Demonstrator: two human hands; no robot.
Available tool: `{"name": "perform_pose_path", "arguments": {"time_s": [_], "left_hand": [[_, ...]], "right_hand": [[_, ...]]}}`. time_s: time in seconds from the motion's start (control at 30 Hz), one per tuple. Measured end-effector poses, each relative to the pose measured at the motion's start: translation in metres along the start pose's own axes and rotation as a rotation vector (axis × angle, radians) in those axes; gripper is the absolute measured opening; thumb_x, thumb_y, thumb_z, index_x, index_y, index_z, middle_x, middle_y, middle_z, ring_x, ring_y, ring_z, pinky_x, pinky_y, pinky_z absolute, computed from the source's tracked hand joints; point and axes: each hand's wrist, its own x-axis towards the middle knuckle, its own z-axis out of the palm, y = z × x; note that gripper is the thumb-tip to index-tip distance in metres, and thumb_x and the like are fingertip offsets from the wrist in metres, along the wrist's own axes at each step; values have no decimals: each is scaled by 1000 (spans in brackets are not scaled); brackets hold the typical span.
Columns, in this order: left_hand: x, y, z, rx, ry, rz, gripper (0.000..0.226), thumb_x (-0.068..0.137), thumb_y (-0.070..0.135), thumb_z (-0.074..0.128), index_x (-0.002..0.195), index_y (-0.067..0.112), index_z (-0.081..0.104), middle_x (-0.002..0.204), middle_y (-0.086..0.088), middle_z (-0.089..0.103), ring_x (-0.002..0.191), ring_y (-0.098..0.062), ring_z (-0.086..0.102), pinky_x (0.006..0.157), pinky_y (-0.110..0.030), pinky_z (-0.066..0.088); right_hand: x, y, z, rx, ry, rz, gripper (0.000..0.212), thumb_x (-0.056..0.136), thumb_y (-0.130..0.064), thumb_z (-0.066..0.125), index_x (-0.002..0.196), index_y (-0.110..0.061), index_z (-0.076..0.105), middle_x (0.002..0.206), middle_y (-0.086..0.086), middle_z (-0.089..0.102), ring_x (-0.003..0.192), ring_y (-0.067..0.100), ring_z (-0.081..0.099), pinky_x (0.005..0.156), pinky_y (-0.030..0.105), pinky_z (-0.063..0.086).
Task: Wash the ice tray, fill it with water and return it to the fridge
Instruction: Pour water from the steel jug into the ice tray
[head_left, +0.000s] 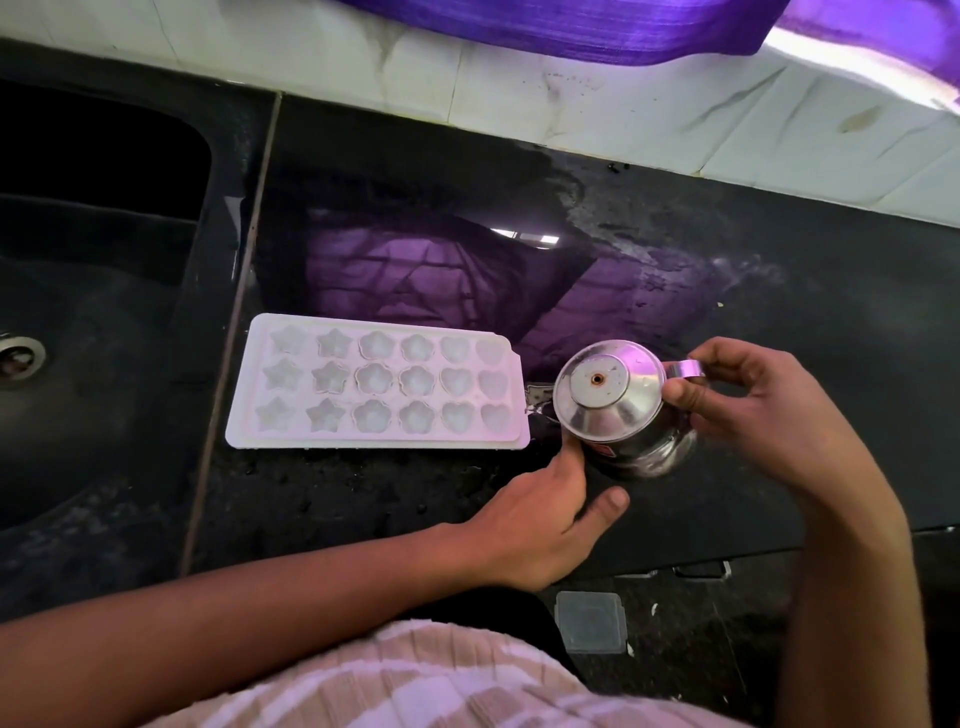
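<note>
A white ice tray (379, 384) with star, flower and heart moulds lies flat on the black counter (415, 208), just right of the sink. A lidded steel kettle (618, 410) stands at the tray's right end, its spout pointing at the tray. My right hand (753, 410) pinches the kettle's handle with curled fingers. My left hand (550, 514) lies on the counter in front of the kettle, fingers relaxed, fingertips touching the kettle's base. Whether the moulds hold water I cannot tell.
A dark sink (93, 291) with a metal drain (18, 358) is at the left. White tiles (571, 104) back the counter under a purple cloth (571, 26). A small clear square lid (592, 621) lies on the floor below the counter edge.
</note>
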Motion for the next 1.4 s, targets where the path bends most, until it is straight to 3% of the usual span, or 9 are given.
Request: {"name": "perform_pose_path", "arguments": {"time_s": [0.13, 0.23, 0.33, 0.43, 0.57, 0.9, 1.03, 1.13, 1.4], "left_hand": [[-1, 2, 1, -14, 0, 17, 65, 98, 46, 35, 148, 13, 9, 88, -2, 42, 96, -32, 56, 74, -28, 33], [0, 0, 2, -77, 20, 69, 67, 98, 44, 37, 149, 14, 5, 124, -4, 50, 121, -23, 49, 92, -25, 35], [2, -1, 2, -100, 105, 159, 71, 98, 40, 40, 150, 10, 2, 154, -2, 25, 139, -9, 28, 109, -13, 21], [6, -3, 3, -69, 198, 226, 80, 97, 43, 39, 150, 4, -5, 159, -7, 9, 146, -9, 11, 118, -27, 15], [9, -2, 0, -25, 286, 274, 87, 96, 44, 39, 148, 2, -18, 160, -8, -15, 147, -13, -13, 121, -38, 7], [23, -9, -20, -89, 418, 259, 80, 96, 41, 40, 150, 2, -4, 160, -8, 8, 148, -15, 8, 119, -39, 17], [29, -16, -22, -134, 452, 209, 78, 94, 47, 38, 150, 7, 3, 157, -3, 18, 145, -11, 19, 117, -37, 22], [32, -21, -23, -173, 455, 176, 80, 93, 51, 37, 151, 9, 1, 158, 1, 16, 144, -7, 17, 118, -33, 20], [31, -20, -26, -213, 425, 133, 73, 95, 45, 38, 150, 18, -1, 155, 8, 18, 140, -1, 22, 115, -20, 21]], "right_hand": [[-4, -3, -3, 25, -6, -21, 30, 60, -46, 68, 76, -22, 63, 75, -7, 69, 71, 25, 59, 77, 53, 52], [-5, -4, -5, 83, -7, -30, 28, 62, -40, 69, 75, -17, 64, 84, 5, 71, 73, 27, 58, 78, 55, 52], [-5, -1, -7, 173, -3, -34, 28, 61, -41, 71, 73, -16, 63, 85, 6, 70, 76, 21, 57, 75, 46, 54], [-3, 1, -9, 280, -9, -53, 50, 47, -63, 78, 70, -20, 64, 72, -5, 65, 70, 8, 59, 64, 22, 54], [2, 0, -11, 381, 19, -80, 58, 36, -70, 80, 70, -25, 66, 67, -8, 66, 65, 3, 62, 62, 18, 54], [30, -27, 7, 306, 56, -47, 18, 63, -32, 67, 73, -18, 61, 59, -10, 64, 61, 3, 58, 60, 18, 54], [47, -31, 15, 174, 50, -40, 13, 75, -27, 73, 72, -21, 61, 65, -8, 65, 69, 13, 61, 71, 39, 57], [58, -32, 20, 56, 37, -54, 14, 74, -35, 74, 73, -26, 64, 75, -6, 69, 77, 18, 67, 80, 53, 54], [63, -43, 26, -44, 27, -43, 37, 56, -61, 66, 76, -30, 65, 79, -6, 70, 80, 18, 66, 81, 54, 53]]}}
